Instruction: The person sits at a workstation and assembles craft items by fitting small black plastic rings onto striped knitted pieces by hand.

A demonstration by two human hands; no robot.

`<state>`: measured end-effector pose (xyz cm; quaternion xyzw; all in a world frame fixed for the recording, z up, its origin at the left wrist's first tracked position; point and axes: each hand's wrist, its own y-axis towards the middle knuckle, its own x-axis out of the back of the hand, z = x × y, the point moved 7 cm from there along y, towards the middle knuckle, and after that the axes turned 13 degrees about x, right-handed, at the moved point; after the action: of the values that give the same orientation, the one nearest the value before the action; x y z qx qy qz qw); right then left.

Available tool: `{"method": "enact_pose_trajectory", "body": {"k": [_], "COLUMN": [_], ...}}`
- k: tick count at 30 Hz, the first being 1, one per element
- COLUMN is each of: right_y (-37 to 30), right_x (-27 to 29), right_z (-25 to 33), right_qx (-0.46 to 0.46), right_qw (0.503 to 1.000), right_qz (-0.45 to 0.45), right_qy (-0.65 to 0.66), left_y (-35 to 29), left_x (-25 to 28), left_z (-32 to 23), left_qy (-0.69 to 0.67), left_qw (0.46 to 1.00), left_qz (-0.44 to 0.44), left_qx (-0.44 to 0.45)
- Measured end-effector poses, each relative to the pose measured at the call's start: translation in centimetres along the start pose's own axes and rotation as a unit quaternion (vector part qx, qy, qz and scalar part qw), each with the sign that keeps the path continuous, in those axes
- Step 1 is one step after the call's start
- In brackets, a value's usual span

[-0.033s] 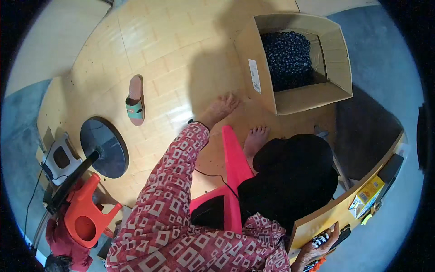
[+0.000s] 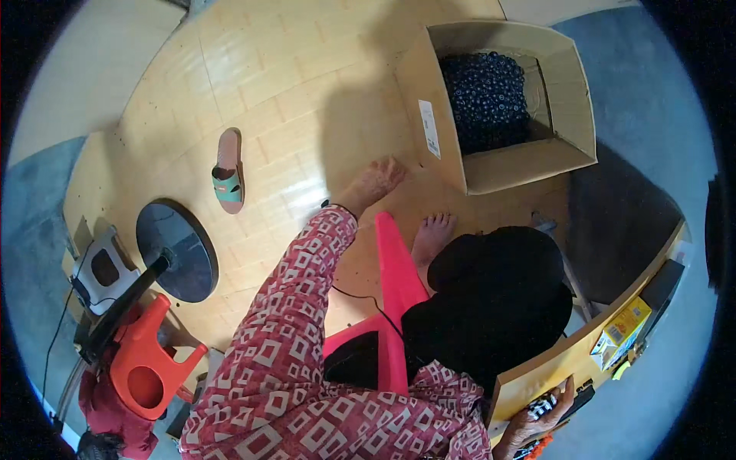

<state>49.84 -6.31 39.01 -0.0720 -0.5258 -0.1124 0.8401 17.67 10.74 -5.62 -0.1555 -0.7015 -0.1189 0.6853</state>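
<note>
My left hand (image 2: 377,184) reaches forward from a patterned red-and-white sleeve, with a dark band at the wrist. Its fingers look curled together, and whatever may be in them is hidden. Just below it lies the tip of a bright pink flat piece (image 2: 395,264). At the lower right, my right hand (image 2: 533,425) is closed at the edge of a wooden tabletop (image 2: 529,377), around a small black-and-white striped object (image 2: 543,405). Ahead and to the right, an open cardboard box (image 2: 506,175) holds a heap of small shiny dark round pieces (image 2: 487,96).
A bare foot (image 2: 434,231) rests on the floor beside the pink piece. To the left are a slipper (image 2: 229,172), a round black base (image 2: 180,253) with a pole, a red plastic stool (image 2: 146,368) and a grey stool (image 2: 100,268). A yellow carton (image 2: 622,330) sits on the tabletop.
My left forearm and hand have shifted very slightly to the right. My right hand looks the same.
</note>
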Motion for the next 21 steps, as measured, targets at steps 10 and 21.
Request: {"method": "enact_pose_trajectory", "body": {"k": [10, 21], "right_y": [-0.1, 0.8], "right_x": [-0.1, -0.1], "right_z": [-0.8, -1.2], "right_qx": [-0.066, 0.11], "right_qw": [0.998, 0.98], "right_qz": [-0.022, -0.106], "right_qy": [-0.008, -0.129], "left_y": [2.0, 2.3], "left_x": [-6.1, 18.4], "left_z": [-2.7, 3.3], "left_qy": [0.043, -0.616], "left_qw": [0.982, 0.74], "left_qz": [0.183, -0.039], "left_qx": [-0.032, 0.268]}}
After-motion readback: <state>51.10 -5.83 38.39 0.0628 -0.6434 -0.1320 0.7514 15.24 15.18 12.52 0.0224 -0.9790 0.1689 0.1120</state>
